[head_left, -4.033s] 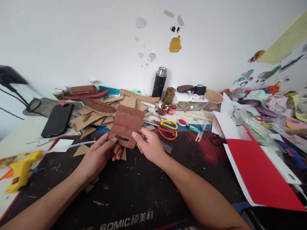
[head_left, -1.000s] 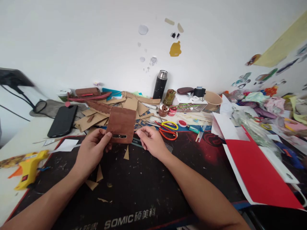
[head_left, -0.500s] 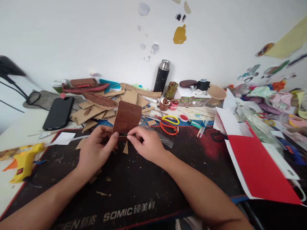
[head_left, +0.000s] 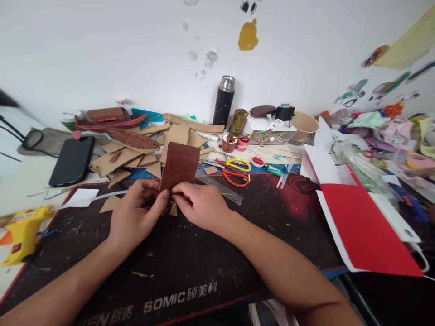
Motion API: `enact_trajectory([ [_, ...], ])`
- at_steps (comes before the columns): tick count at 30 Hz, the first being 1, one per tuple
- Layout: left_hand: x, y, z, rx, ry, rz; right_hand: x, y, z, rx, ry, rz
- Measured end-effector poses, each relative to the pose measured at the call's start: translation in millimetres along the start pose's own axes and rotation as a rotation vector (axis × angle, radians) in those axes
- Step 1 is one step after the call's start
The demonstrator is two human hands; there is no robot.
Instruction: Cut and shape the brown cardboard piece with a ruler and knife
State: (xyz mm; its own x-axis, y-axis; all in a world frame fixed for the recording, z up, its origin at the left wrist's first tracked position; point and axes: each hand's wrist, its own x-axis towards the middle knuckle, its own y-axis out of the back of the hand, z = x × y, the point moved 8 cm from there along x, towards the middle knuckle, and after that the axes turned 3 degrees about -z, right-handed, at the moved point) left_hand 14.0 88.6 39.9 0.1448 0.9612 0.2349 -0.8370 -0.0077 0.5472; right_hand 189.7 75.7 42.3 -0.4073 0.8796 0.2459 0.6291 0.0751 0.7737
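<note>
A brown painted cardboard piece [head_left: 181, 165] stands upright above the dark mat [head_left: 190, 262]. My left hand [head_left: 137, 217] grips its lower left edge between thumb and fingers. At the lower edge, my right hand [head_left: 202, 203] is pinched close to my left thumb; whatever its fingertips hold is too small to name. Part of the piece's bottom is hidden behind both hands. A small cardboard triangle [head_left: 173, 209] lies on the mat just below the fingers.
A yellow glue gun [head_left: 25, 233] and black phone [head_left: 72, 160] lie left. Behind are cardboard scraps [head_left: 118, 158], scissors [head_left: 236, 177], a clear ruler [head_left: 227, 192], paint pots [head_left: 229, 141] and a black flask [head_left: 224, 102]. Red paper [head_left: 370, 226] covers the right side.
My right hand has slid left along the lower edge, closer to my left thumb. The brown piece has turned slightly. The whole view has shifted a little.
</note>
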Motion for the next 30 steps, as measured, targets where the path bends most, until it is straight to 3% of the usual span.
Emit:
enact_trajectory([
  [14, -1.1, 2.3, 5.0, 0.154, -0.085, 0.049, 0.5, -1.1, -2.7, -0.035, -0.011, -0.008],
  [30, -0.3, -2.8, -3.5, 0.106, -0.035, -0.003, 1.9, 0.7, 2.9, 0.068, -0.124, 0.061],
])
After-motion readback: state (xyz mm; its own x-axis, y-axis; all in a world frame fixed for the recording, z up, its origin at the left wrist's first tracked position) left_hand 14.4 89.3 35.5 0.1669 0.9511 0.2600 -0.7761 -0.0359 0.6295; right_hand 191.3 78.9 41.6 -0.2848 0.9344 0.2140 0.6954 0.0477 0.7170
